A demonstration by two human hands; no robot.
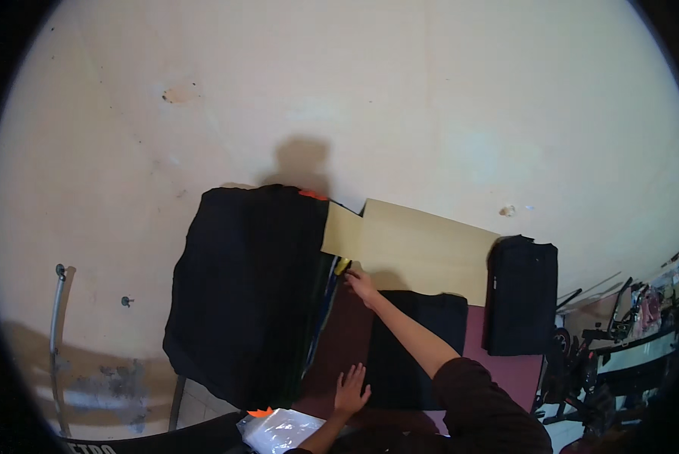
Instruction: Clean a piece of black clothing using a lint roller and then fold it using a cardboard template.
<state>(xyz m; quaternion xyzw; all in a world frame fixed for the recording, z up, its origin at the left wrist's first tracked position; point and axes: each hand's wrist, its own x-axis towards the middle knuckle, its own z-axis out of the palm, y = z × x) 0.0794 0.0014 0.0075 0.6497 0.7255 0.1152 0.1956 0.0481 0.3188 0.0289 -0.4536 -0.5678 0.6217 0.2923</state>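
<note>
My left hand (351,390) lies with fingers spread on a dark maroon surface (326,356), near the lower edge of a big black fabric pile (241,287). My right hand (359,281) reaches to the pile's right edge, fingers slightly bent and apart beside a small yellow piece (342,265) and some narrow layered edges (320,310). A wide tan sheet (423,242) lies just beyond that hand. A black fabric piece (415,348) lies beneath my right forearm.
A folded black bundle (523,295) sits right on a pink-maroon surface (502,374). Clear plastic (283,431) lies below the pile. A pale wall (370,91) rises behind, a metal bar (54,340) stands left, and dark metal equipment (612,337) crowds the far right.
</note>
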